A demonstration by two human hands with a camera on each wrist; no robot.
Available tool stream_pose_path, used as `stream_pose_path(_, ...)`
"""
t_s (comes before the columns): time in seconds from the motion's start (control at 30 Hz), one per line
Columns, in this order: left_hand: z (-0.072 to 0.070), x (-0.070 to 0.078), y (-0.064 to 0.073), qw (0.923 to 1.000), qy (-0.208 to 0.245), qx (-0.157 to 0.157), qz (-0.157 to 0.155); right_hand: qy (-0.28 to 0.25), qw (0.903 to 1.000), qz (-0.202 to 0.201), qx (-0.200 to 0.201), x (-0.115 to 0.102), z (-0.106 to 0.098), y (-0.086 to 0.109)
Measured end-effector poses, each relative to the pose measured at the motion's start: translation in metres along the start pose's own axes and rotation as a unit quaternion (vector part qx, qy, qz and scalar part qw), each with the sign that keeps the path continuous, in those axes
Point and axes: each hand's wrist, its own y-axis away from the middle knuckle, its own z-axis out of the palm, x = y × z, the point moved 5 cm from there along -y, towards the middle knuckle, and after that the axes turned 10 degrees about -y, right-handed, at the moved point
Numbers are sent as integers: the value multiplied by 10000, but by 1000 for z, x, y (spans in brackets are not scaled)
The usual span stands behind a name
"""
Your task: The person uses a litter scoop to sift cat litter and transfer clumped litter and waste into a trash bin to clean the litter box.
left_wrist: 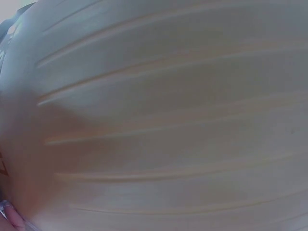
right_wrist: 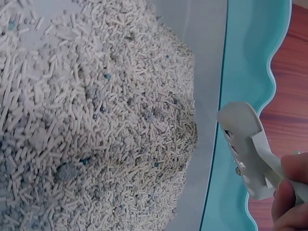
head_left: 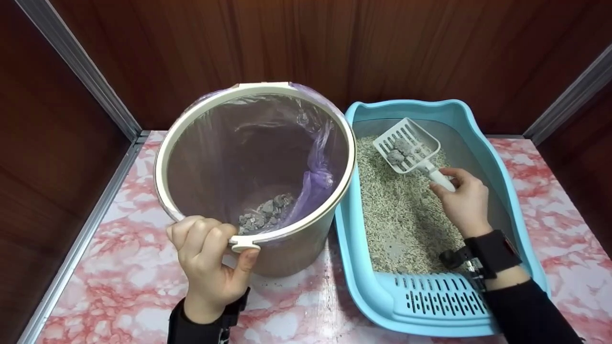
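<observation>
My right hand (head_left: 464,200) grips the handle of a white slotted litter scoop (head_left: 420,162), raised above the litter with a few grey clumps (head_left: 400,152) in its bowl. In the right wrist view the scoop (right_wrist: 245,144) shows from its side, over the blue wall. Pale pellet litter (head_left: 401,210) covers much of the floor of the blue litter box (head_left: 351,267). My left hand (head_left: 205,258) holds the near rim of a round trash bin (head_left: 351,167), fingers over the rim, thumb by its cream clip. Grey clumps (head_left: 267,213) lie at the bottom of the purple bag (head_left: 313,191) lining it.
The bin's ribbed outer wall (left_wrist: 168,115) fills the left wrist view. Bin and litter box stand side by side on a red-and-white marbled surface (head_left: 119,267). A dark wood panel (head_left: 306,43) rises behind them. At the box's near end is a slotted step (head_left: 444,298).
</observation>
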Motion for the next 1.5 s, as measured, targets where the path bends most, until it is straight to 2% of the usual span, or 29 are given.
stream_pose_path(0.13,0,0,-1,10000,1,-9,3,-258,9993,265,-25,0,-2,-2)
stream_pose_path(0.33,-1,0,-1,10000,1,-34,17,-867,9950,448,-189,-8,-8,-5)
stream_pose_path(0.47,-1,0,-1,9999,33,-104,21,-1433,9871,634,-327,-31,-21,-7)
stream_pose_path(0.57,0,0,-1,9999,45,-136,0,-1717,9827,564,-401,-63,-34,-10)
stream_pose_path(0.67,0,0,-1,9999,39,-112,4,-2205,9740,242,-455,-103,-45,-14)
stream_pose_path(0.77,1,-1,-1,9999,34,-96,23,-3067,9495,-104,-647,-142,-47,-14)
stream_pose_path(0.83,1,-1,-1,9999,29,-99,38,-3383,9369,-331,-823,-165,-43,-13)
stream_pose_path(0.87,2,-1,-1,9999,35,-103,39,-3293,9385,-497,-907,-175,-38,-12)
stream_pose_path(0.93,3,-1,-1,9999,54,-117,45,-2804,9493,-1002,-1010,-192,-26,-9)
stream_pose_path(1.0,4,0,-1,9999,76,-147,48,-2022,9558,-1830,-1103,-208,-12,-2)
stream_pose_path(1.03,5,0,-1,9998,89,-166,43,-1591,9529,-2332,-1112,-215,-4,3)
stream_pose_path(1.07,6,1,-1,9998,95,-179,41,-1203,9429,-2895,-1127,-222,3,9)
stream_pose_path(1.1,7,1,-1,9998,90,-191,39,-846,9283,-3444,-1118,-228,11,15)
stream_pose_path(1.17,8,1,-2,9997,85,-207,29,-174,8894,-4431,-1111,-240,24,27)
stream_pose_path(1.23,9,1,-2,9997,76,-212,24,392,8551,-5040,-1149,-250,35,37)
stream_pose_path(1.27,9,1,-3,9997,73,-215,23,658,8402,-5249,-1194,-255,41,40)
stream_pose_path(1.33,9,0,-3,9997,78,-230,13,1183,8169,-5485,-1335,-265,50,43)
stream_pose_path(1.43,9,-1,-3,9997,90,-245,-2,1775,7947,-5590,-1562,-275,61,45)
stream_pose_path(1.5,9,-1,-3,9997,90,-240,-18,1961,7847,-5668,-1566,-278,63,46)
